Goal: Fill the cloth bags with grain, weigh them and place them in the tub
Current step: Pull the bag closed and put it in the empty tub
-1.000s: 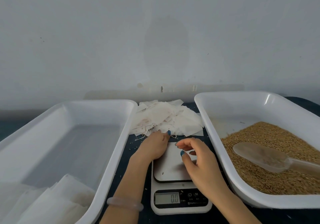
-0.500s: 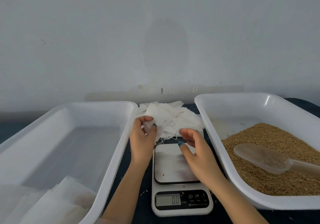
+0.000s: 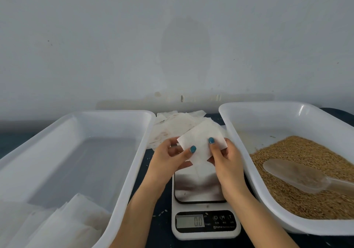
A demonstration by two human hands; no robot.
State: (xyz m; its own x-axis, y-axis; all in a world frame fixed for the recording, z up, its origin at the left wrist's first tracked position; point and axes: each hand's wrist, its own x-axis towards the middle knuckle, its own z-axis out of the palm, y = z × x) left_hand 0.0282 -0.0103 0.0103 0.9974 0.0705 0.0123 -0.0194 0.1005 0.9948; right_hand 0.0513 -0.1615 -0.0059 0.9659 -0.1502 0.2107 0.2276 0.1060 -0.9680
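We hold one empty cloth bag over the scale, both hands pinching it.

The cloth bag [image 3: 202,142] sits flat in the air above the far edge of the scale [image 3: 205,226]. Our left hand [image 3: 168,161] pinches its seven o'clock corner and our right hand [image 3: 228,165] its five o'clock edge, thumbs on top. The spare bags [image 3: 172,127] lie at twelve o'clock of the scale. The grain tub [image 3: 249,111] with its scoop [image 3: 293,175] is at three, and the receiving tub [image 3: 95,113] at nine. We judge that the mouth needs opening next. We should rub the layers apart with our thumbs and keep the left pinch on one lip. That frees our right hand for the scoop, and we should fill over the grain tub so spills fall back.
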